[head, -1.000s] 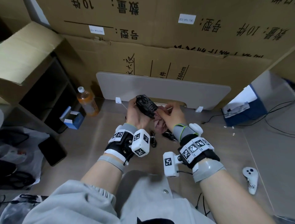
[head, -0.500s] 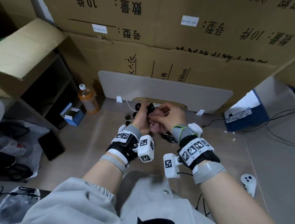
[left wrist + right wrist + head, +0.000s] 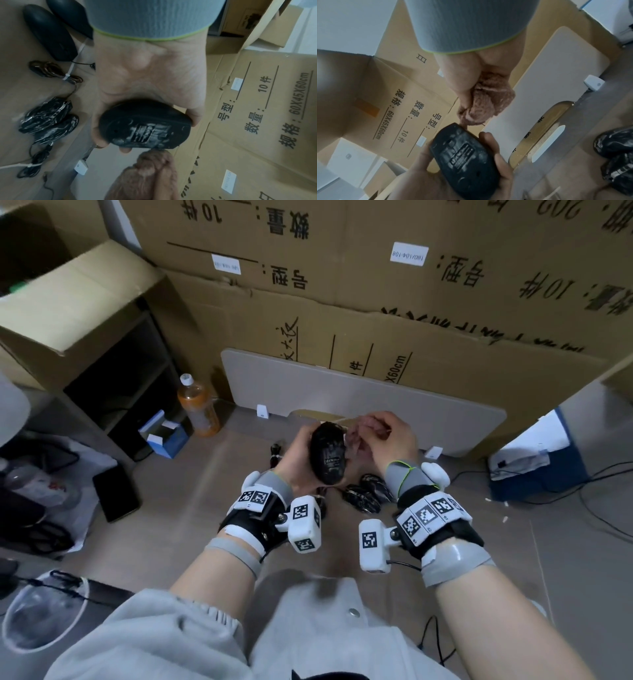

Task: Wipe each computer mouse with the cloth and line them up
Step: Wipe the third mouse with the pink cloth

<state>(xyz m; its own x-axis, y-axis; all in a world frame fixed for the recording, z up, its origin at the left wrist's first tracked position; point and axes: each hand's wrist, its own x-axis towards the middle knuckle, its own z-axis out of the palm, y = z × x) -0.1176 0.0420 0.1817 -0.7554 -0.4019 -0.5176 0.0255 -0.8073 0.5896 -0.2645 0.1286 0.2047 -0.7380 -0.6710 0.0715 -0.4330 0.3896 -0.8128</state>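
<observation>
Under my hands (image 3: 342,446) the floor (image 3: 171,529) is crowded: wrapped mice (image 3: 366,494) and tied cables (image 3: 275,453) lie just beneath. Ahead, a leaning board (image 3: 376,402) and stacked boxes (image 3: 411,320) close the far edge. Bare floor opens toward the left, bounded by a bottle (image 3: 198,409) and shelf (image 3: 113,392).

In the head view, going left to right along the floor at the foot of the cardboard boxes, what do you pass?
Orange drink bottle → held black mouse, underside up, in the left hand → right hand holding the pinkish cloth → blue box.
</observation>
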